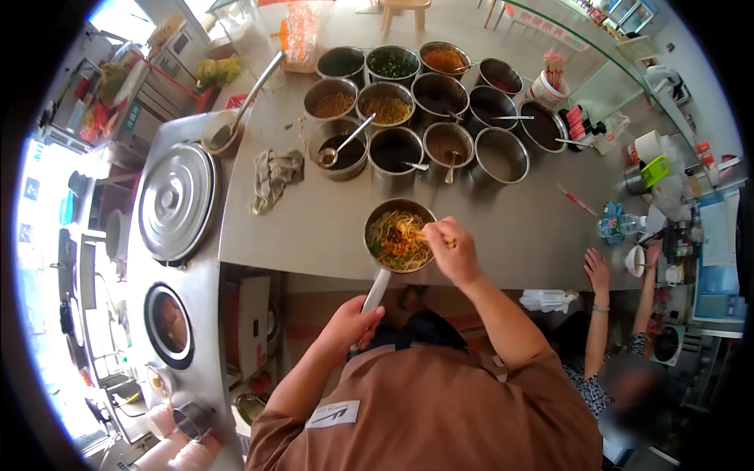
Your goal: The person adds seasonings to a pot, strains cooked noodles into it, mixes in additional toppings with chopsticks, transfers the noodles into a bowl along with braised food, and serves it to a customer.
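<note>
My left hand (351, 323) is wrapped round the long handle of a metal saucepan (378, 289), at the front edge of the steel counter. Inside the pan are noodles (393, 242) with chopped greens and reddish-brown topping. My right hand (455, 251) is closed on a pair of chopsticks (428, 235), whose tips reach into the noodles. Beyond the pan stand several round steel pots of sauces and toppings, among them a pot of dark sauce (391, 151) and a pot of brown sauce (448, 144).
A crumpled cloth (275, 179) lies left of the pots. Further left are a large lidded pot (177, 202) and a long-handled ladle (255, 90). On the right, a co-worker's hand (597, 271) rests by the counter edge, near a plastic bottle (620, 226) and a white bowl (635, 261).
</note>
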### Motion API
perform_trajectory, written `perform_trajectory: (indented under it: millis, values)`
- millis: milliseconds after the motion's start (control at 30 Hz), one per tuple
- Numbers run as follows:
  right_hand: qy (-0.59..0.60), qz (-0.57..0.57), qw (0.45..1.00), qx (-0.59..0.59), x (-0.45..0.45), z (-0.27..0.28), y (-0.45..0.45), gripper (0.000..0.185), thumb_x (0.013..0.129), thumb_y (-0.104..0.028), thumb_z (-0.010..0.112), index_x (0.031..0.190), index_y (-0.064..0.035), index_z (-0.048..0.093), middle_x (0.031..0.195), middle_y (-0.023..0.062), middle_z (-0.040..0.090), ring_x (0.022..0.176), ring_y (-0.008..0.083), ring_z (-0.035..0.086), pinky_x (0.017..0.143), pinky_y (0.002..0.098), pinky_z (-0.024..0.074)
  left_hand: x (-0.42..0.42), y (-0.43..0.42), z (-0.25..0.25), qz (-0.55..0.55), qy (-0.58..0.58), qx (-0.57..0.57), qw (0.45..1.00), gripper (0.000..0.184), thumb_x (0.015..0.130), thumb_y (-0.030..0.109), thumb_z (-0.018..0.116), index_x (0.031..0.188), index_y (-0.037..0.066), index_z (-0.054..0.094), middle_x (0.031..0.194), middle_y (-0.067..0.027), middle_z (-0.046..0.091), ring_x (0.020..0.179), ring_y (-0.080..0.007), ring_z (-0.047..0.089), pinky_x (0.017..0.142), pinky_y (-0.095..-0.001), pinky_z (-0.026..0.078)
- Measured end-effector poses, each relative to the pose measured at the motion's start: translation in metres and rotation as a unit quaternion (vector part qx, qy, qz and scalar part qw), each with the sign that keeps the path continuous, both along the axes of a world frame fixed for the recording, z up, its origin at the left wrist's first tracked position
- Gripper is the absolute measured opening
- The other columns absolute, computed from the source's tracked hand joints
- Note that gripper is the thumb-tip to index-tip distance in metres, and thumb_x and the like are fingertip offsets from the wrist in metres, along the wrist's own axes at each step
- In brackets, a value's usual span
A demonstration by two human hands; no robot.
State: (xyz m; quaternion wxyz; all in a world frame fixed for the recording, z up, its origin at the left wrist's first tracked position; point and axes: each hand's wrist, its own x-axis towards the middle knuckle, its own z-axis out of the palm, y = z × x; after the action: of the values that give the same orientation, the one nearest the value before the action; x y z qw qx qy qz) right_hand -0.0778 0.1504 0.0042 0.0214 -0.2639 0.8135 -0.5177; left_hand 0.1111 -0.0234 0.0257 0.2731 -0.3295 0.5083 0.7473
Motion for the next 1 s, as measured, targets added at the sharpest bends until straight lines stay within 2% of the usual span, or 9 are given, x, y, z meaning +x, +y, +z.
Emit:
perform_trajectory:
  millis: [100, 233, 400, 500, 567, 667, 800, 867, 1000]
  values:
    - [-0.024, -0.036, 0.998, 0.046, 0.006, 0.032, 0.025, 0.018, 0.091, -0.018, 0.064, 0.09, -0.0011, 0.068, 0.072, 0.0089, 0.059, 0.067, 0.022, 0.061, 0.06, 0.0312, 0.046, 0.002, 0.006, -0.02, -0.008, 0.04, 0.028, 0.999, 0.018, 0.093, 0.018, 0.058, 0.089, 0.006, 0.047, 0.065, -0.0009, 0.045, 0.045, -0.0096, 0.043, 0.038, -0.0254, 0.037]
    - [-0.057, 0.016, 0.998, -0.006, 0.017, 0.034, 0.042, 0.023, 0.092, -0.025, 0.065, 0.093, -0.0021, 0.069, 0.079, 0.0103, 0.066, 0.069, 0.0189, 0.062, 0.063, 0.0305, 0.0473, 0.004, 0.016, -0.037, -0.006, 0.06, 0.043, 0.997, 0.018, 0.093, 0.019, 0.058, 0.09, 0.005, 0.047, 0.067, -0.0008, 0.046, 0.048, -0.0089, 0.044, 0.038, -0.0256, 0.038]
    - [0.011, 0.001, 0.989, 0.15, 0.025, 0.018, 0.027, 0.019, 0.091, -0.022, 0.064, 0.096, -0.0044, 0.071, 0.085, 0.0121, 0.07, 0.075, 0.0254, 0.066, 0.068, 0.0323, 0.0508, 0.003, 0.016, -0.035, -0.024, 0.07, 0.039, 0.997, 0.019, 0.093, 0.02, 0.059, 0.091, 0.004, 0.048, 0.068, -0.0012, 0.047, 0.048, -0.009, 0.045, 0.038, -0.0257, 0.038]
    - [-0.006, 0.077, 0.99, 0.117, 0.038, 0.042, 0.019, 0.02, 0.091, -0.023, 0.063, 0.095, -0.0054, 0.071, 0.087, 0.0119, 0.071, 0.077, 0.026, 0.067, 0.069, 0.032, 0.0516, 0.003, 0.019, -0.032, -0.033, 0.07, 0.021, 0.997, 0.021, 0.092, 0.021, 0.06, 0.091, 0.004, 0.05, 0.067, -0.0014, 0.048, 0.05, -0.0093, 0.047, 0.038, -0.0265, 0.039]
    - [-0.092, 0.076, 0.992, 0.05, 0.013, 0.017, 0.027, 0.022, 0.09, -0.026, 0.063, 0.096, -0.0064, 0.072, 0.088, 0.0121, 0.071, 0.078, 0.0267, 0.068, 0.069, 0.0317, 0.0522, 0.001, 0.024, -0.027, -0.039, 0.074, -0.008, 0.996, 0.02, 0.092, 0.021, 0.06, 0.091, 0.004, 0.05, 0.067, -0.0011, 0.048, 0.05, -0.0096, 0.047, 0.038, -0.027, 0.04]
    - [0.034, 0.04, 0.978, 0.2, -0.004, 0.027, 0.034, 0.025, 0.092, -0.029, 0.061, 0.098, -0.0073, 0.072, 0.086, 0.0123, 0.071, 0.077, 0.0263, 0.068, 0.068, 0.0307, 0.0519, -0.001, 0.026, -0.027, -0.017, 0.068, 0.004, 0.998, 0.021, 0.092, 0.021, 0.061, 0.091, 0.004, 0.05, 0.067, -0.0012, 0.048, 0.05, -0.0098, 0.047, 0.039, -0.0276, 0.04]
    - [-0.019, 0.13, 0.974, 0.182, 0.004, 0.028, 0.04, 0.025, 0.091, -0.03, 0.062, 0.096, -0.008, 0.072, 0.084, 0.013, 0.07, 0.074, 0.0263, 0.068, 0.067, 0.0315, 0.0513, -0.002, 0.037, -0.018, -0.019, 0.044, -0.015, 0.999, 0.021, 0.092, 0.021, 0.061, 0.09, 0.004, 0.05, 0.067, -0.0013, 0.049, 0.05, -0.01, 0.047, 0.039, -0.0277, 0.04]
    - [-0.201, 0.076, 0.976, -0.044, -0.019, -0.003, 0.037, 0.025, 0.089, -0.032, 0.065, 0.094, -0.0091, 0.073, 0.079, 0.0129, 0.07, 0.071, 0.025, 0.067, 0.067, 0.0322, 0.0509, -0.007, 0.04, -0.02, -0.028, 0.058, -0.047, 0.997, 0.018, 0.092, 0.02, 0.061, 0.09, 0.004, 0.051, 0.068, -0.0005, 0.047, 0.051, -0.0087, 0.044, 0.04, -0.0265, 0.038]
    - [-0.005, 0.135, 0.981, 0.14, -0.011, 0.024, 0.043, 0.029, 0.093, -0.029, 0.062, 0.096, -0.0024, 0.071, 0.076, 0.0087, 0.07, 0.069, 0.015, 0.065, 0.065, 0.0283, 0.0499, -0.007, 0.037, -0.024, -0.007, 0.054, -0.037, 0.998, 0.019, 0.092, 0.02, 0.061, 0.09, 0.004, 0.05, 0.068, -0.0004, 0.047, 0.051, -0.0092, 0.044, 0.04, -0.0263, 0.038]
